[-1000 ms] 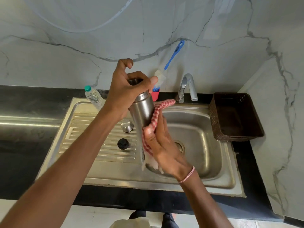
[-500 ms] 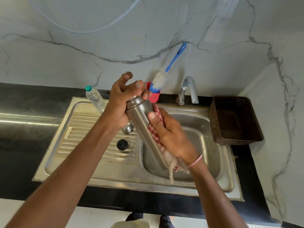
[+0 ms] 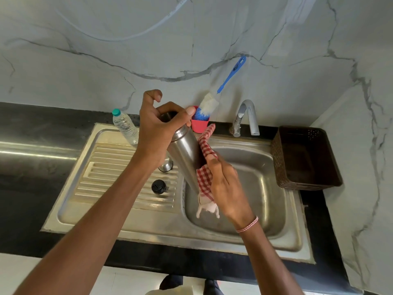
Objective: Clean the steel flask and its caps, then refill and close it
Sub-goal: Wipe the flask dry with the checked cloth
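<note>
Head view. Cylindrical steel flask (image 3: pixel 185 154) is held tilted above the stainless steel sink (image 3: pixel 148 222), over the basin's left edge, with its open mouth up. Left hand (image 3: pixel 157 128) grips the neck, thumb and fingers curled round it and the index finger raised and crooked. Right hand (image 3: pixel 223 184) clasps a red-and-white checked cloth (image 3: pixel 205 179) against the flask's right side. On the sink's ribbed drainboard are two caps, apart — domed steel cap (image 3: pixel 165 166), partly hidden by the left wrist, and round black cap (image 3: pixel 158 186).
</note>
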A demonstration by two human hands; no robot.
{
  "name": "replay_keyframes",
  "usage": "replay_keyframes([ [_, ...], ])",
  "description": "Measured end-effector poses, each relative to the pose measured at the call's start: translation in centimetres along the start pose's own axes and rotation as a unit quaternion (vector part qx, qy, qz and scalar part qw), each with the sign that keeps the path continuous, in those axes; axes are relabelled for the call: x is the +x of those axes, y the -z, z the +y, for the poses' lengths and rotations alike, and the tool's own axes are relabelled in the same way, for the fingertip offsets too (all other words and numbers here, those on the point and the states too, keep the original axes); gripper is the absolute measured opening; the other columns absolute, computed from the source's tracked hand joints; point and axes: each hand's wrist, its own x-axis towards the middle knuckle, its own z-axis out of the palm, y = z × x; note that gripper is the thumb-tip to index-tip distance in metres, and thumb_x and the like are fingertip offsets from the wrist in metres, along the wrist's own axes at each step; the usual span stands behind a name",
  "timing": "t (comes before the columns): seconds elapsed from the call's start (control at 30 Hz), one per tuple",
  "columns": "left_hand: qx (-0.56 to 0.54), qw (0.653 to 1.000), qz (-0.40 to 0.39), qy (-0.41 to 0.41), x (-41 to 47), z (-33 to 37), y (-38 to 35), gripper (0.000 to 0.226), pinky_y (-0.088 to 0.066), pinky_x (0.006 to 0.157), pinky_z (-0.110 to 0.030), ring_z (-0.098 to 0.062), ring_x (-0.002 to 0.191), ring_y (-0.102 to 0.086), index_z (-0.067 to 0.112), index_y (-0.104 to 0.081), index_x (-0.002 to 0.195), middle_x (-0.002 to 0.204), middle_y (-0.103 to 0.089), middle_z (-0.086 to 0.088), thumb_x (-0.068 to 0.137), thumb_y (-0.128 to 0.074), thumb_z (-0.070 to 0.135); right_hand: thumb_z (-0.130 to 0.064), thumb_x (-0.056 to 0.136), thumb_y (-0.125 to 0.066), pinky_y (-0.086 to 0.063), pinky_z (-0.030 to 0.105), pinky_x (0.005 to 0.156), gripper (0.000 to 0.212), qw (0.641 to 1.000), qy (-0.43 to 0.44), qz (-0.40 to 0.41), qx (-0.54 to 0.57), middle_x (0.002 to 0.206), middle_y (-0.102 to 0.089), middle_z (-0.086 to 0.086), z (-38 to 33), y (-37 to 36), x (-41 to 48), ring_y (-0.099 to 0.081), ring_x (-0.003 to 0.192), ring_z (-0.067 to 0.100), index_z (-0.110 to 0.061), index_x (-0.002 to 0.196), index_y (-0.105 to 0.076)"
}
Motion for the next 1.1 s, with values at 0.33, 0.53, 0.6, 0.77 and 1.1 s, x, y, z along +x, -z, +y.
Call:
replay_keyframes([
  [0.33,-0.047,0.987,0.122,-0.098,0.0,2.0,-2.6,0.049,-0.053,0.103,-0.058,-0.024,0.083,-0.068,0.020,-0.032,0.108,0.082,-0.074,0.002,0.091,-0.077,0.012,-0.041,0.108,-0.006,-0.007,0.057,0.126,0.063,0.937,0.152,0.103,-0.296,0.170,0.012,0.011,-0.8,-4.2,-0.6,0.013,0.157,0.027,-0.010,0.163,-0.001],
  [0.53,-0.121,0.987,0.102,0.021,0.0,1.7,-1.8,0.046,-0.057,0.090,-0.045,-0.019,0.079,-0.068,0.021,-0.036,0.110,0.078,-0.071,0.003,0.091,-0.077,0.008,-0.046,0.105,0.000,0.000,0.052,0.128,0.065,0.940,0.144,0.123,-0.284,0.171,0.011,0.000,-1.0,-3.1,1.9,0.015,0.157,0.018,-0.018,0.163,0.001],
  [0.6,-0.137,0.985,0.087,0.057,-0.2,1.5,-1.4,0.047,-0.059,0.086,-0.042,-0.020,0.077,-0.068,0.020,-0.038,0.110,0.077,-0.070,0.000,0.088,-0.078,0.009,-0.049,0.103,0.002,0.003,0.047,0.128,0.065,0.945,0.126,0.112,-0.280,0.171,0.004,-0.007,-1.0,-2.6,2.9,0.010,0.157,0.013,-0.026,0.164,-0.002],
  [0.77,-0.135,0.980,0.021,0.145,-0.6,1.0,-0.5,0.060,-0.057,0.083,-0.043,-0.022,0.071,-0.066,0.020,-0.041,0.113,0.074,-0.069,-0.003,0.073,-0.084,0.019,-0.042,0.109,-0.023,-0.050,0.045,0.098,0.046,0.991,-0.006,0.056,-0.118,0.111,-0.070,0.003,-1.4,-0.9,4.4,-0.065,0.107,0.022,-0.022,0.114,-0.064],
  [1.1,-0.113,0.971,0.066,0.199,-0.7,0.2,0.5,0.057,-0.061,0.068,-0.034,-0.019,0.063,-0.067,0.017,-0.039,0.117,0.072,-0.073,0.000,0.081,-0.083,0.010,-0.075,0.082,-0.062,-0.062,0.040,0.085,0.068,0.984,-0.020,-0.176,0.017,0.107,-0.074,0.003,0.7,-0.1,2.4,-0.074,0.094,0.018,-0.028,0.130,-0.051],
])
